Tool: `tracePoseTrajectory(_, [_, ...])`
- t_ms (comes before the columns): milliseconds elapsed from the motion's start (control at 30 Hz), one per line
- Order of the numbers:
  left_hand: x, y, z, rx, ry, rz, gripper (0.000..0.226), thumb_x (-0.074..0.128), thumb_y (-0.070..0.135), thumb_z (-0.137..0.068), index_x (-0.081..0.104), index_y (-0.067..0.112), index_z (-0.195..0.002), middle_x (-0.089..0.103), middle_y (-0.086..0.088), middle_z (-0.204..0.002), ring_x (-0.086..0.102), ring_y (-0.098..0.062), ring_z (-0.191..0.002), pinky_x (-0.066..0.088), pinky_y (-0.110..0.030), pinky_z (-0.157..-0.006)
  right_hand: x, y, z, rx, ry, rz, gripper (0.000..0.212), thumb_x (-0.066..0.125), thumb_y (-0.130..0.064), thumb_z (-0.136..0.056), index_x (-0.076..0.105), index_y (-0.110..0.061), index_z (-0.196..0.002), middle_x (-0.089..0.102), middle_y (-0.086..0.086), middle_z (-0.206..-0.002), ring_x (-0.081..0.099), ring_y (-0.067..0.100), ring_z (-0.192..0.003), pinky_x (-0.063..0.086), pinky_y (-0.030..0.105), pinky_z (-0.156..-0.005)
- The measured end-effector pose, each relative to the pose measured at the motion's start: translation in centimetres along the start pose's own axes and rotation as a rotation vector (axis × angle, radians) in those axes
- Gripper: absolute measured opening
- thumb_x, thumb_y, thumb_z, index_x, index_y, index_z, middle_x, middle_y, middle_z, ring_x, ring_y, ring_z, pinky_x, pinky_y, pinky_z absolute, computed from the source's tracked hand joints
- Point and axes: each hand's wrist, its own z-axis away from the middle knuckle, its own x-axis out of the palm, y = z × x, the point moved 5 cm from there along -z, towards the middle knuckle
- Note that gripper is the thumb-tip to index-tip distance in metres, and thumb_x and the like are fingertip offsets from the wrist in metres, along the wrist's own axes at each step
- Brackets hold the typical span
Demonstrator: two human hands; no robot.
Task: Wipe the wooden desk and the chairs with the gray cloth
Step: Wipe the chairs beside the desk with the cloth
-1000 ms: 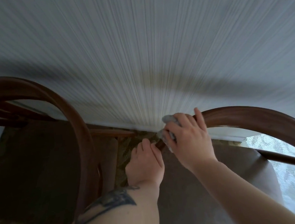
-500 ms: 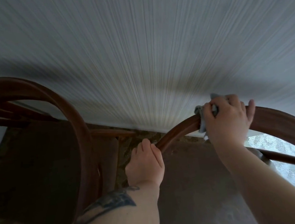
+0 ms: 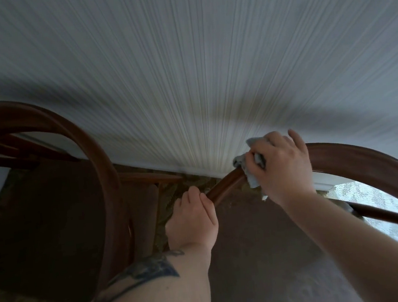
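Gray cloth (image 3: 249, 167) bunched under right hand (image 3: 281, 166) fingers on chair rail (image 3: 367, 156)

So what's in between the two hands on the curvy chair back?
Just a short bare stretch of the wooden chair back, seen in the head view. The left hand grips below it; the right hand holds the gray cloth above.

Right hand (image 3: 282, 166) with gray cloth (image 3: 249, 167) back down the curved chair rail (image 3: 367, 156) toward the left end, after sliding up along the arch half a second ago; now between its two earlier spots. More bare wood showing to the right of the fingers, less between the two hands.
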Motion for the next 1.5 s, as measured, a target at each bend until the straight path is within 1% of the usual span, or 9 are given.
tracePoseTrajectory(167, [0.0,0.1,0.0,0.003,-0.001,-0.013,0.030,0.030,0.028,-0.091,0.052,0.018,-0.074,0.049,0.005,-0.062,0.051,-0.017,-0.052,0.032,-0.022,-0.037,-1.7,3.9,-0.6,0.419,0.133,0.014,0.030,0.052,-0.035,-0.089,0.073,-0.019,-0.103,0.068,0.007,-0.102,0.064,0.027,-0.088,0.023,0.050,-0.113])
tracePoseTrajectory(333, [0.0,0.1,0.0,-0.007,-0.033,-0.012,0.031,0.030,0.028,-0.091,0.054,0.017,-0.075,0.050,0.005,-0.060,0.052,-0.018,-0.051,0.036,-0.023,-0.037,0.1,-1.0,-0.2,-0.079,-0.136,-0.031,0.026,0.054,-0.037,-0.092,0.071,-0.024,-0.106,0.066,-0.001,-0.101,0.062,0.020,-0.091,0.034,0.044,-0.107])
tracePoseTrajectory(400, [0.1,0.1,-0.1,-0.012,-0.064,-0.011,0.033,0.028,0.029,-0.092,0.054,0.016,-0.076,0.051,0.004,-0.062,0.053,-0.018,-0.052,0.033,-0.022,-0.040,-0.4,1.2,-1.3,-0.018,-0.154,-0.005,0.028,0.055,-0.039,-0.091,0.071,-0.024,-0.108,0.067,0.002,-0.103,0.062,0.023,-0.092,0.035,0.044,-0.107])
tracePoseTrajectory(567, [-0.2,0.1,-0.2,-0.059,-0.169,0.015,0.052,0.003,0.040,-0.090,0.051,0.020,-0.090,0.050,0.005,-0.078,0.053,-0.017,-0.071,0.044,-0.030,-0.055,-1.3,4.8,-0.1,0.307,0.183,0.057,0.032,0.049,-0.033,-0.092,0.073,-0.015,-0.102,0.066,0.012,-0.097,0.061,0.031,-0.090,0.037,0.048,-0.104])
tracePoseTrajectory(833, [-0.9,-2.2,0.7,-0.080,-0.169,0.361,0.027,0.035,0.028,-0.101,0.060,0.023,-0.093,0.059,0.012,-0.084,0.046,0.001,-0.067,0.030,-0.019,-0.057,3.6,-5.8,5.4,-0.119,0.088,-0.164,0.014,0.060,-0.024,-0.091,0.070,-0.015,-0.092,0.060,0.010,-0.113,0.053,0.029,-0.114,0.016,0.048,-0.118])
tracePoseTrajectory(1167, [-2.1,-8.2,11.3,-0.041,-0.121,0.010,0.043,0.055,0.030,-0.094,0.053,0.005,-0.129,0.065,-0.013,-0.119,0.068,-0.026,-0.095,0.058,-0.033,-0.066,5.9,-14.3,15.1,-0.318,-0.197,-0.289,0.027,0.048,-0.026,-0.096,0.066,-0.018,-0.115,0.055,0.008,-0.134,0.034,0.027,-0.139,0.016,0.046,-0.120])
tracePoseTrajectory(1367, [-2.2,-8.1,11.5,-0.097,-0.179,-0.036,0.050,0.023,0.039,-0.102,0.040,0.012,-0.141,0.056,-0.007,-0.133,0.061,-0.022,-0.110,0.057,-0.032,-0.068,5.5,-13.1,12.8,-0.585,-0.304,-0.038,0.032,0.047,-0.034,-0.095,0.063,-0.024,-0.121,0.055,0.005,-0.133,0.042,0.025,-0.134,0.009,0.045,-0.120])
tracePoseTrajectory(1433, [-2.2,-8.0,11.5,-0.106,-0.192,-0.040,0.052,0.023,0.039,-0.099,0.032,0.017,-0.145,0.050,-0.004,-0.139,0.056,-0.021,-0.115,0.055,-0.035,-0.071,4.9,-10.8,9.9,-0.451,-0.240,0.027,0.029,0.045,-0.036,-0.098,0.065,-0.025,-0.116,0.055,0.005,-0.132,0.043,0.026,-0.132,0.007,0.047,-0.119])
tracePoseTrajectory(1500, [-2.2,-7.8,11.5,-0.110,-0.205,-0.041,0.051,0.024,0.036,-0.099,0.029,0.018,-0.146,0.048,-0.004,-0.140,0.054,-0.022,-0.116,0.054,-0.036,-0.070,3.6,-7.7,6.9,-0.086,-0.091,0.013,0.026,0.046,-0.036,-0.099,0.066,-0.023,-0.109,0.053,0.007,-0.136,0.037,0.027,-0.137,0.004,0.048,-0.120])
